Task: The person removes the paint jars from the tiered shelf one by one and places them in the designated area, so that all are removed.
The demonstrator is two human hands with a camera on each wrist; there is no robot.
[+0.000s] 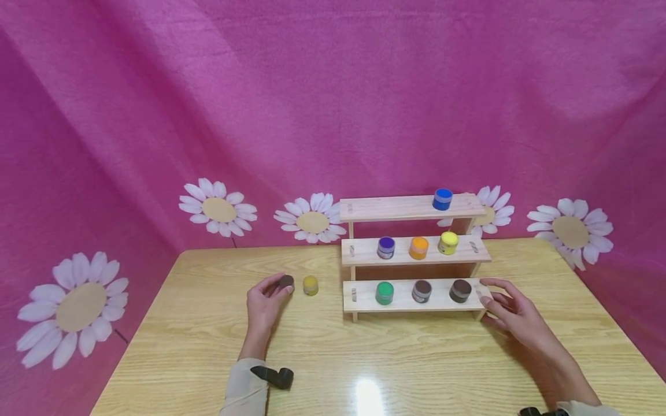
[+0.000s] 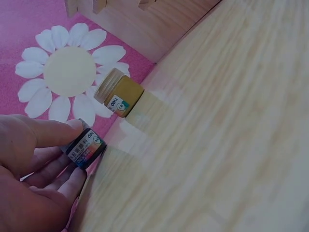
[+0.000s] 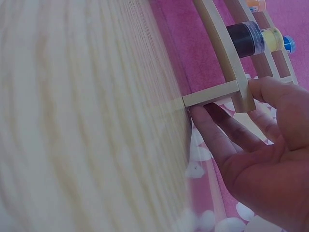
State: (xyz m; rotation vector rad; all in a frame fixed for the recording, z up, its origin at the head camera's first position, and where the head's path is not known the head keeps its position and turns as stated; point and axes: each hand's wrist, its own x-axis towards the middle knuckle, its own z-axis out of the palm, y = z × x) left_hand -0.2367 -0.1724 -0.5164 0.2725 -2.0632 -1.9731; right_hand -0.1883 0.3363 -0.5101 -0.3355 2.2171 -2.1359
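Note:
My left hand [image 1: 263,306] grips a small dark paint jar [image 2: 87,150] between thumb and fingers, at the table's left part. Just right of it stands a dark-yellow paint jar [image 1: 310,285], apart from the hand. At the right end of a three-step wooden rack [image 1: 416,207], my right hand [image 1: 520,315] holds the lowest shelf's end, its fingers [image 3: 212,130] by the leg. On the bottom shelf are a green jar [image 1: 384,293], a brown jar [image 1: 421,291] and a dark brown jar [image 1: 460,291].
The middle shelf carries a purple jar [image 1: 386,247], an orange jar [image 1: 418,248] and a yellow jar [image 1: 448,243]. One blue jar [image 1: 442,199] is on the top shelf, towards its right end. Behind the wooden table [image 1: 322,358] hangs a pink cloth [image 1: 312,104] with daisies.

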